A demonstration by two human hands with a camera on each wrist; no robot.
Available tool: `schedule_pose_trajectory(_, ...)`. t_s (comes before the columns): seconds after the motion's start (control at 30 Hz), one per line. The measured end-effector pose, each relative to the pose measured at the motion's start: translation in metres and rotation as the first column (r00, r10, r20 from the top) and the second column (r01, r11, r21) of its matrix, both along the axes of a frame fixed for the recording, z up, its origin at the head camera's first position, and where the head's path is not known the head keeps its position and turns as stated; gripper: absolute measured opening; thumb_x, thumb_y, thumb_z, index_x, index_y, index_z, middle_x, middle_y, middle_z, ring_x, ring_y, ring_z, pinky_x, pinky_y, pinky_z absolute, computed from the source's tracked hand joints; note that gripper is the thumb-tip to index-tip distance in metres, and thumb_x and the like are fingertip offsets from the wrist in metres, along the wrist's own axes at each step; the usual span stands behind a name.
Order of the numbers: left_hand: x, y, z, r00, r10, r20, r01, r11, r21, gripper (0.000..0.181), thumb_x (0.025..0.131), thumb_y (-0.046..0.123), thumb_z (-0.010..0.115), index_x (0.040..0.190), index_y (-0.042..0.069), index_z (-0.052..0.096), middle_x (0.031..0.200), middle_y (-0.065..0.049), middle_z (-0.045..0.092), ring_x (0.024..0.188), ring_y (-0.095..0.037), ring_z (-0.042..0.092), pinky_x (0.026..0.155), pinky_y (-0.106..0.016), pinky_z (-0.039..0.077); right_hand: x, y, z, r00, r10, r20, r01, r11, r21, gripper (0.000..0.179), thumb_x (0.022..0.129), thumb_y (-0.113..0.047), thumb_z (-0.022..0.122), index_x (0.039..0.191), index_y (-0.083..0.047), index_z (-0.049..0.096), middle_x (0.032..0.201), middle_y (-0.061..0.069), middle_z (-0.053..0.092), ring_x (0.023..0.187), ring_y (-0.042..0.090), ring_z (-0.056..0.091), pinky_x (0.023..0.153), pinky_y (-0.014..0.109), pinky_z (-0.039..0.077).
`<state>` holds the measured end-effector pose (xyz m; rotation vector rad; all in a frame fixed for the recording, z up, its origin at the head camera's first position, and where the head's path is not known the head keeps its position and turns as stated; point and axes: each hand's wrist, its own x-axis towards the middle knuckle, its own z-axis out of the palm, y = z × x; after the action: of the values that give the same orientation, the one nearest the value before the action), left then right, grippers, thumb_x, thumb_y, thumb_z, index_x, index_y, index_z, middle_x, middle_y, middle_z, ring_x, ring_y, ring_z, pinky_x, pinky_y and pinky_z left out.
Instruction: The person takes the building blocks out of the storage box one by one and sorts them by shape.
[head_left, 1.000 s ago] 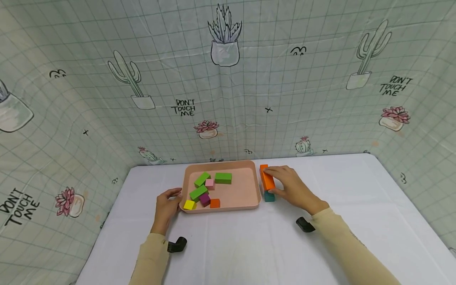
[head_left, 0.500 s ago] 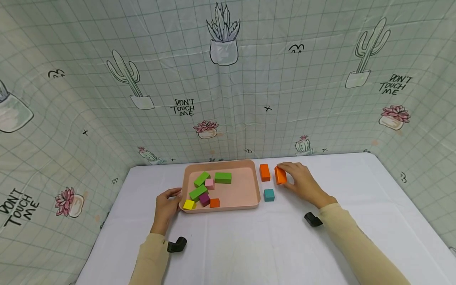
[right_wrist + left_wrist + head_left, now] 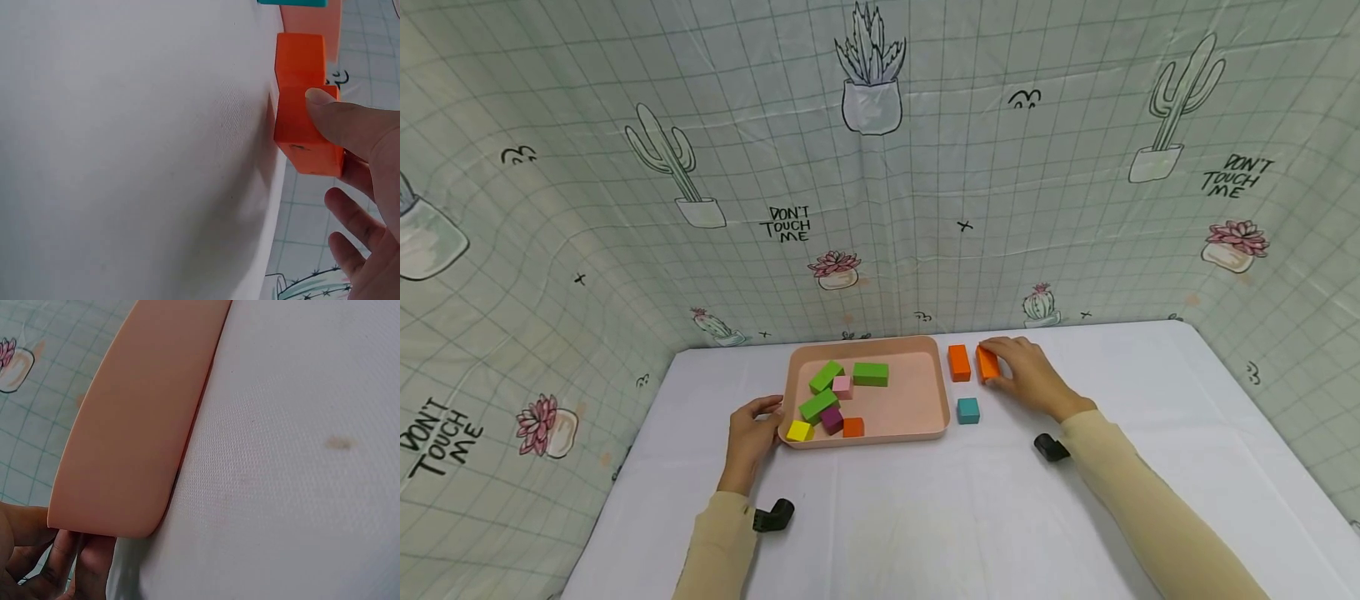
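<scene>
My right hand [image 3: 1026, 372] pinches an orange rectangular block [image 3: 987, 364] between thumb and fingers at the table's back. In the right wrist view, the thumb presses its near face, and this held block [image 3: 306, 153] appears close in front of a second orange block [image 3: 300, 59]. That second orange block [image 3: 958, 363] lies just right of the pink tray [image 3: 910, 392]. Nearer me sits a teal cube [image 3: 967, 411]. My left hand [image 3: 751, 437] rests against the tray's left end. In the left wrist view, its fingers [image 3: 94, 559] touch the tray's outer wall [image 3: 125, 444].
Inside the tray lie several green blocks [image 3: 870, 374], a pink cube [image 3: 842, 387], a purple cube [image 3: 832, 419], a yellow cube [image 3: 800, 431] and an orange cube [image 3: 853, 427]. A patterned cloth [image 3: 910, 183] hangs behind the white table [image 3: 895, 517].
My right hand moved an orange block rightward from above the teal cube, beside the other orange block, then slightly left and down onto or near the table. The left hand stayed against the tray.
</scene>
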<state>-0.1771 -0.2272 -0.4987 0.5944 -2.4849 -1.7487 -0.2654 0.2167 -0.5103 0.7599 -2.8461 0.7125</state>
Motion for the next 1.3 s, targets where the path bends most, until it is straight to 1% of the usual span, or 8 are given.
schedule_pose_trajectory(0.17, -0.002, 0.0, 0.002, 1.0, -0.001, 0.0, 0.001, 1.0, -0.002, 0.031, 0.104, 0.002, 0.061, 0.133, -0.007, 0.067, 0.127, -0.027, 0.062, 0.062, -0.01, 0.053, 0.056, -0.019, 0.048, -0.007, -0.002, 0.0, 1.0, -0.004, 0.021, 0.004, 1.0, 0.007, 0.061, 0.092, -0.013, 0.083, 0.146, 0.003, 0.058, 0.147, 0.022, 0.06, 0.13, 0.043, 0.052, 0.112, 0.06, 0.04)
schedule_pose_trajectory(0.37, -0.001, 0.0, 0.001, 0.999, 0.015, 0.034, -0.014, 1.0, -0.018, 0.032, 0.105, 0.004, 0.061, 0.135, -0.006, 0.067, 0.127, -0.026, 0.062, 0.067, -0.01, 0.055, 0.058, -0.017, 0.049, -0.009, -0.005, -0.001, 0.999, 0.005, 0.046, -0.006, 1.0, 0.021, 0.061, 0.094, -0.014, 0.082, 0.147, 0.004, 0.057, 0.147, 0.023, 0.059, 0.128, 0.044, 0.053, 0.111, 0.061, 0.041)
schedule_pose_trajectory(0.57, 0.0, 0.0, 0.001, 1.0, 0.011, 0.008, -0.011, 1.0, -0.02, 0.031, 0.104, 0.003, 0.061, 0.134, -0.007, 0.067, 0.126, -0.027, 0.063, 0.066, -0.011, 0.055, 0.057, -0.018, 0.049, -0.011, -0.008, -0.001, 0.997, 0.002, 0.08, -0.006, 0.999, 0.046, 0.061, 0.097, -0.017, 0.079, 0.149, 0.004, 0.055, 0.151, 0.023, 0.057, 0.13, 0.045, 0.051, 0.112, 0.061, 0.04)
schedule_pose_trajectory(0.83, 0.0, 0.0, 0.001, 1.0, 0.004, 0.008, -0.004, 1.0, -0.01, 0.031, 0.105, 0.003, 0.061, 0.134, -0.007, 0.067, 0.127, -0.027, 0.062, 0.064, -0.01, 0.054, 0.056, -0.018, 0.048, -0.015, -0.007, -0.004, 0.995, 0.01, 0.098, -0.015, 0.998, 0.06, 0.061, 0.098, -0.017, 0.077, 0.15, 0.004, 0.053, 0.152, 0.024, 0.055, 0.131, 0.046, 0.051, 0.113, 0.062, 0.04)
schedule_pose_trajectory(0.97, -0.001, -0.001, 0.0, 1.0, 0.006, 0.016, -0.006, 1.0, -0.007, 0.032, 0.105, 0.003, 0.06, 0.134, -0.007, 0.066, 0.127, -0.027, 0.062, 0.065, -0.01, 0.055, 0.057, -0.017, 0.048, -0.015, -0.008, -0.003, 0.995, 0.014, 0.099, -0.02, 0.998, 0.06, 0.063, 0.097, -0.017, 0.078, 0.151, 0.004, 0.052, 0.156, 0.025, 0.05, 0.134, 0.048, 0.05, 0.114, 0.064, 0.038)
schedule_pose_trajectory(1.1, -0.001, -0.001, -0.001, 0.999, 0.014, 0.034, -0.014, 1.0, -0.005, 0.033, 0.105, 0.003, 0.06, 0.135, -0.005, 0.066, 0.128, -0.026, 0.062, 0.067, -0.01, 0.055, 0.057, -0.017, 0.048, -0.013, -0.015, 0.005, 0.997, 0.027, 0.074, -0.031, 0.998, 0.051, 0.065, 0.096, -0.015, 0.08, 0.151, 0.005, 0.052, 0.158, 0.026, 0.047, 0.138, 0.05, 0.047, 0.116, 0.067, 0.036)
schedule_pose_trajectory(1.17, -0.002, -0.001, -0.002, 0.999, 0.016, 0.036, -0.016, 1.0, -0.003, 0.033, 0.105, 0.003, 0.06, 0.136, -0.005, 0.066, 0.127, -0.026, 0.062, 0.067, -0.01, 0.055, 0.057, -0.017, 0.048, -0.011, -0.021, 0.012, 0.997, 0.042, 0.058, -0.044, 0.998, 0.037, 0.065, 0.095, -0.015, 0.08, 0.151, 0.004, 0.053, 0.157, 0.025, 0.049, 0.139, 0.049, 0.046, 0.117, 0.067, 0.035)
schedule_pose_trajectory(1.3, -0.003, -0.001, -0.002, 0.999, 0.015, 0.035, -0.015, 1.0, -0.001, 0.032, 0.105, 0.003, 0.06, 0.135, -0.005, 0.066, 0.127, -0.025, 0.062, 0.066, -0.009, 0.055, 0.057, -0.018, 0.048, -0.004, -0.041, 0.028, 0.995, 0.098, 0.028, -0.098, 0.995, 0.012, 0.063, 0.095, -0.015, 0.081, 0.15, 0.002, 0.055, 0.154, 0.022, 0.054, 0.138, 0.045, 0.048, 0.116, 0.065, 0.037)
